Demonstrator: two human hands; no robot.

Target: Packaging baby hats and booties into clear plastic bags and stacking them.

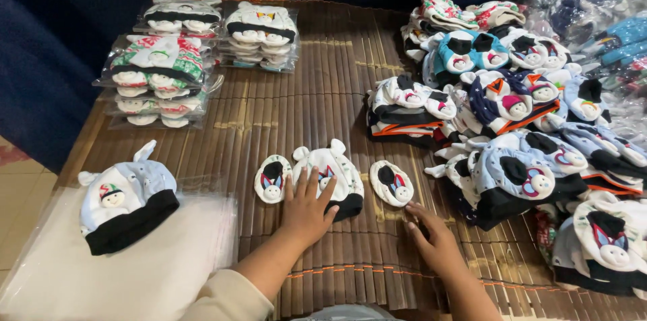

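Left hand (306,208): your fingers are spread flat on the white baby hat (331,176) at centre frame, gripping nothing | Right hand (431,240): open, palm down on the bamboo mat (323,98), just below the right mitten (391,183) | Left mitten (272,179): beside the hat | Blue hat (125,203): lower left, on clear bags (135,267) | Loose sets: heaped right.

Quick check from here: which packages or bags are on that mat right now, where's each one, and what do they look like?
Wrapped sets: far left, clear flat packs of white, red and green baby items, stacked.
Second wrapped stack: beside it, clear packs, white and black.
Empty bags: near left, clear flat sheets under a hat.
Large bag: far right, crumpled clear plastic.
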